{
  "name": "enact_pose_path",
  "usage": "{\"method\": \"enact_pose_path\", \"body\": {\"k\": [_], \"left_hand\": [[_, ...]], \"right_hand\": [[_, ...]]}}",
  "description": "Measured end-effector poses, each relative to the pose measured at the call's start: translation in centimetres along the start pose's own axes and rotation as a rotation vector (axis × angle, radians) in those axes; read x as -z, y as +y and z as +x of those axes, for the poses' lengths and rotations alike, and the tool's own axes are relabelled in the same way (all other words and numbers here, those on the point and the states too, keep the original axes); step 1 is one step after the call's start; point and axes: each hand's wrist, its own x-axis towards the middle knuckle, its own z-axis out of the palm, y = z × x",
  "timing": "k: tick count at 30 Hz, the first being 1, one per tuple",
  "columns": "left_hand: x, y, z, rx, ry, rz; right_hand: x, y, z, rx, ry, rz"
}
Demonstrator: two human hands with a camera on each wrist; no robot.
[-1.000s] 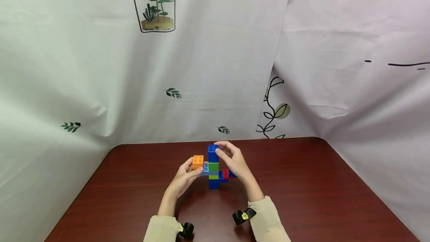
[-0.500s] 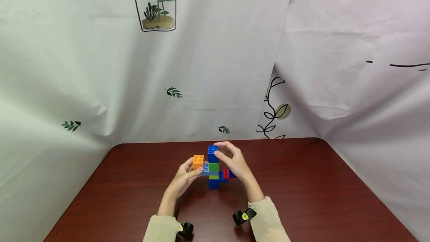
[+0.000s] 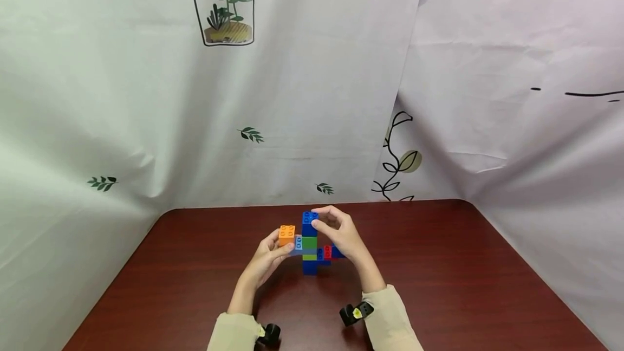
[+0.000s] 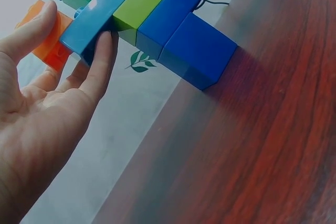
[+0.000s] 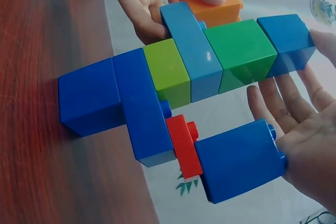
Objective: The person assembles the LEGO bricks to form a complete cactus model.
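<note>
A tower of toy building bricks stands upright on the table, its bottom blue brick (image 3: 309, 268) touching the wood. Above come a long blue brick (image 5: 142, 106), a lime brick (image 5: 167, 72), a long light blue brick (image 5: 191, 51), a green brick (image 3: 309, 242) and a top blue brick (image 3: 308, 227). An orange brick (image 3: 286, 236) sits on the light blue brick's left end. My left hand (image 3: 265, 258) grips that end, thumb on the orange brick and a finger under the light blue one. With thumb and fingers, my right hand (image 3: 344, 234) holds the top blue brick.
A red brick (image 5: 184, 145) and another blue brick (image 5: 239, 161) extend from the tower's right side, below my right hand. The dark red table (image 3: 439, 275) ends at a back edge before a white printed curtain (image 3: 312, 96). Each wrist wears a black camera.
The top blue brick and my right thumb sit very slightly lower than a second ago. My left hand keeps its grip, and the rest of the tower looks the same.
</note>
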Motion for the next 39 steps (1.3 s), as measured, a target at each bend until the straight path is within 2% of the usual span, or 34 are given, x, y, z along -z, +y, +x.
{"method": "enact_pose_path", "body": {"k": [9, 15, 19, 24, 31, 39], "left_hand": [[0.2, 0.0, -0.2, -0.011, -0.014, 0.025], [0.2, -0.3, -0.5, -0.032, -0.002, -0.011], [0.0, -0.3, -0.1, -0.049, -0.019, -0.017], [-0.2, -0.4, 0.1, -0.037, -0.024, -0.008], [-0.2, -0.3, -0.1, -0.026, -0.038, 0.001], [-0.5, -0.3, 0.3, -0.013, 0.044, 0.016]], "right_hand": [[-0.5, -0.3, -0.1, -0.015, -0.014, -0.013], [-0.8, -0.5, 0.0, -0.018, -0.072, -0.005], [-0.4, -0.7, 0.1, -0.01, -0.062, -0.042], [-0.2, -0.3, -0.1, -0.006, -0.055, -0.071], [-0.2, 0.2, -0.6, 0.01, -0.093, -0.078], [0.0, 0.4, 0.1, 0.028, -0.076, -0.105]]}}
